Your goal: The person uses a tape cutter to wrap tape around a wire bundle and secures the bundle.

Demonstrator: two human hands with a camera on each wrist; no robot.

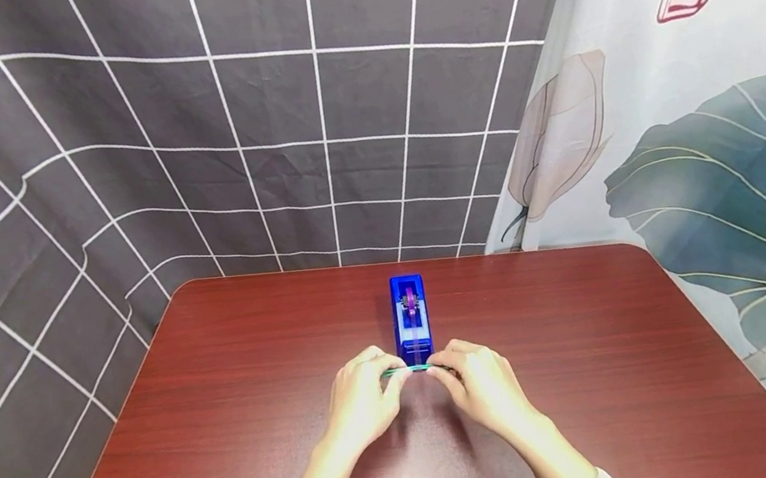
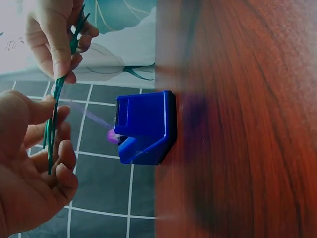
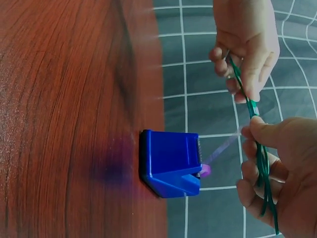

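The left hand and right hand meet over the tabletop; from the head view, they sit at 8 and 4 o'clock of a thin bundle of green strands; the fingers of each hand are closed down to a thumb pinch on it, the others loosely curled; strand ends fan toward 5 o'clock past the right thumb in the right wrist view; a blue tape dispenser stands at 12 o'clock of the bundle, its purple roll inside; a clear tape strip stretches from it to the strands between the hands; a dark grid curtain hangs beyond at 12 o'clock, a leaf-printed curtain at 2.
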